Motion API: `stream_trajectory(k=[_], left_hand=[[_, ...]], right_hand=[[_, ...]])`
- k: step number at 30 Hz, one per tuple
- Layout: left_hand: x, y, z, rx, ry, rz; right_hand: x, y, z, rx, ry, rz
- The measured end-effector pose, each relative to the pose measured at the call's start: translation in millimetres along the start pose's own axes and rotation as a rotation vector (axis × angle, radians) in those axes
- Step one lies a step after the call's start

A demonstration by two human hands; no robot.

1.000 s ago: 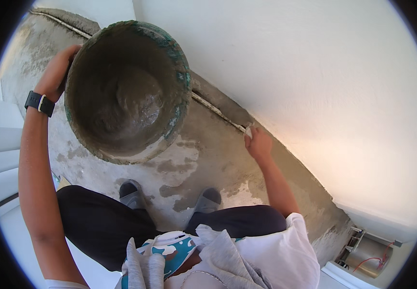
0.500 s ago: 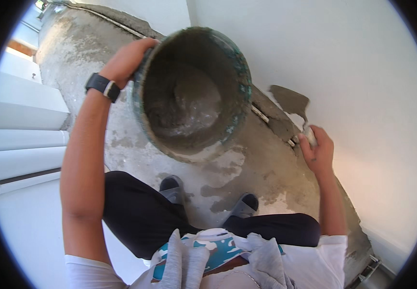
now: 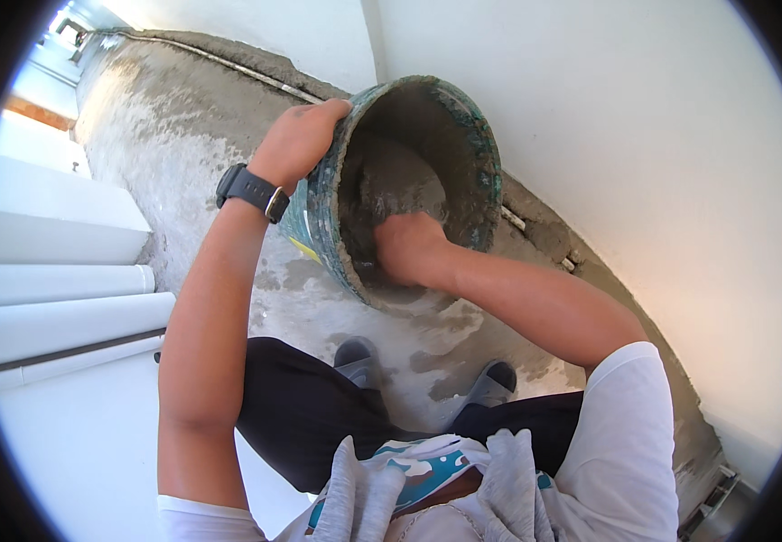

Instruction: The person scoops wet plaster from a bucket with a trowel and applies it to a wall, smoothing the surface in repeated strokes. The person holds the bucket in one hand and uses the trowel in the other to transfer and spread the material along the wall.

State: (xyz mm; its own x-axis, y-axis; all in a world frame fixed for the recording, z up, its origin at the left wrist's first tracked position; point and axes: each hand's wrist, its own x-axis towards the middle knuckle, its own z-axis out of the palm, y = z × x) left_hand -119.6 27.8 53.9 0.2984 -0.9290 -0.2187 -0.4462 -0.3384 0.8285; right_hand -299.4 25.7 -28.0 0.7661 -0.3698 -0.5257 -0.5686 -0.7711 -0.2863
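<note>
My left hand (image 3: 296, 140), with a black watch (image 3: 251, 191) on its wrist, grips the rim of a round bucket (image 3: 308, 221) crusted with cement and tilts its mouth toward me. Grey wet mortar (image 3: 400, 181) lies inside. My right hand (image 3: 406, 246) reaches into the bucket with its fingers closed, apparently around a trowel handle. The blade is hidden in the mortar.
I stand on a rough grey concrete strip (image 3: 165, 135) running along a white wall (image 3: 635, 135). My two grey shoes (image 3: 355, 352) are below the bucket. White stepped panels (image 3: 57, 298) lie to the left. A thin pipe (image 3: 246, 72) follows the wall's base.
My right hand left the wall, where it held a trowel, and went into the bucket. My left hand has tilted the bucket further over and shifted it right.
</note>
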Motion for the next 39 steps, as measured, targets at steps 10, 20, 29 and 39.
stream_trajectory(k=[10,20,29,39], left_hand=[[4.4,-2.8,1.0,-0.208,0.003,-0.010],[14.4,-27.6,-10.4,0.105,0.058,0.133],[32.3,-59.9,-52.2,-0.186,0.004,-0.046],[23.6,-44.8,-49.2,-0.360,-0.038,-0.169]], right_hand=[[-16.2,42.9,-22.2,0.425,0.097,0.077],[-124.1,127.8,-54.3,0.554,0.209,0.238],[-202.7,216.7,23.7,0.557,0.347,0.572],[-85.3,228.4,209.1,-0.011,0.633,0.667]])
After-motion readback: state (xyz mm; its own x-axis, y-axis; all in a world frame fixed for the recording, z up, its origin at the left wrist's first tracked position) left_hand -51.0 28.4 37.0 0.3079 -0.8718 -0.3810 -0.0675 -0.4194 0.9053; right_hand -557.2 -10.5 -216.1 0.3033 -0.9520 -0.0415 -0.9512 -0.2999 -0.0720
